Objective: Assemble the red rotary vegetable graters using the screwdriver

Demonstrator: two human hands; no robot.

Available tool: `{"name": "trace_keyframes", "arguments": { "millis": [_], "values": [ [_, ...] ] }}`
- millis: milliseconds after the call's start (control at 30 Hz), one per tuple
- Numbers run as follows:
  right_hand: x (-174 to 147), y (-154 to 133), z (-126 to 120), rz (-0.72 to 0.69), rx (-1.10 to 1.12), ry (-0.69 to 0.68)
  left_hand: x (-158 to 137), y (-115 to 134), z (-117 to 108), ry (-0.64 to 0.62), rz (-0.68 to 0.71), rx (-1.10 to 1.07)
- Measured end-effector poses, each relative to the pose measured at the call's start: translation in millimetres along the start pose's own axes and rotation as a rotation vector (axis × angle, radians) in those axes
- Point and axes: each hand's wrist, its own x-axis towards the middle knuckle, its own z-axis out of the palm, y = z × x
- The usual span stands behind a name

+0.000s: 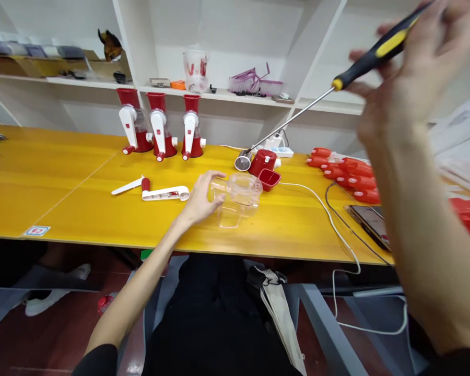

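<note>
Right grip [419,68] holds a screwdriver [370,62]; the table label [37,231] is unreadable.

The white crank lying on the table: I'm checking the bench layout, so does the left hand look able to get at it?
Probably yes: the crank lies just beside the left hand, with nothing visible between them, though the fingers are at the clear housing.

Nothing readable (the label [37,231] is blurred).

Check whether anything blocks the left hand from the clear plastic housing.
Nothing visible does. The left hand is at the left side of the clear plastic housing; the red cup sits beyond, to the right.
</note>
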Motion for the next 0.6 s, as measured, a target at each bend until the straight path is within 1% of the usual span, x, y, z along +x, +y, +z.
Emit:
{"name": "trace_keyframes", "arguments": {
  "millis": [33, 67, 133, 167, 233, 300, 367, 433, 467, 533, 567, 600],
  "values": [
    [-5.9, 13.7, 0.3, 0.041, 0.036, 0.214, 1.9, 1.3, -7.2, 0.014, 0.01, -0.002],
    [-13.4, 26.0, 2.1, 0.055, 0.044, 0.269, 2.8, 4.9, -12.6, 0.046, 0.009, 0.016],
    [-28.3, 43.5, 8.0, 0.062, 0.07, 0.309, 2.0, 17.4, -15.9, 0.122, -0.016, 0.111],
    [-34.2, 47.9, 11.0, 0.058, 0.083, 0.3, 0.7, 25.2, -13.7, 0.146, -0.029, 0.183],
    [-40.3, 47.4, 16.9, 0.055, 0.103, 0.3, -1.8, 39.9, -3.9, 0.162, -0.029, 0.323],
    [-39.5, 36.4, 23.8, 0.033, 0.097, 0.303, -2.2, 49.1, 7.2, 0.139, -0.017, 0.409],
    [-35.6, 19.0, 33.9, -0.053, 0.065, 0.269, 0.7, 50.8, 11.9, 0.09, -0.026, 0.442],
    [-32.8, 0.2, 46.7, -0.182, 0.027, 0.194, 5.6, 47.0, 7.0, 0.004, -0.042, 0.421],
    [-32.8, -8.3, 53.2, -0.218, 0.018, 0.194, 8.0, 44.1, 1.6, -0.053, -0.043, 0.392],
    [-35.0, -21.5, 63.9, -0.204, 0.023, 0.191, 11.0, 38.9, -11.2, -0.161, -0.03, 0.313],
    [-36.9, -26.0, 67.8, -0.158, 0.016, 0.133, 11.2, 37.0, -16.5, -0.188, -0.021, 0.274],
    [-39.0, -29.1, 70.8, -0.092, 0.003, 0.042, 10.5, 35.8, -20.2, -0.188, -0.016, 0.244]
  ]
}}
